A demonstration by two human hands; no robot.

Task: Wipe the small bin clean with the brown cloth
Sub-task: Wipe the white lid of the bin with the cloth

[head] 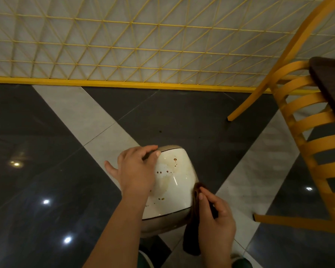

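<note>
A small white bin (174, 188) with a rounded glossy lid stands on the tiled floor just in front of me. Brown spots and pale smears mark its lid. My left hand (135, 169) rests on the lid's left side, fingers curled over its far edge. My right hand (215, 217) grips a dark brown cloth (192, 233) and presses its upper end against the bin's right edge. The rest of the cloth hangs down beside the bin.
A yellow wooden chair (306, 132) stands to the right, with a dark table edge (329, 88) above it. A yellow lattice partition (124, 55) runs across the back. The floor has dark and pale glossy tiles. My shoes (242, 263) show at the bottom.
</note>
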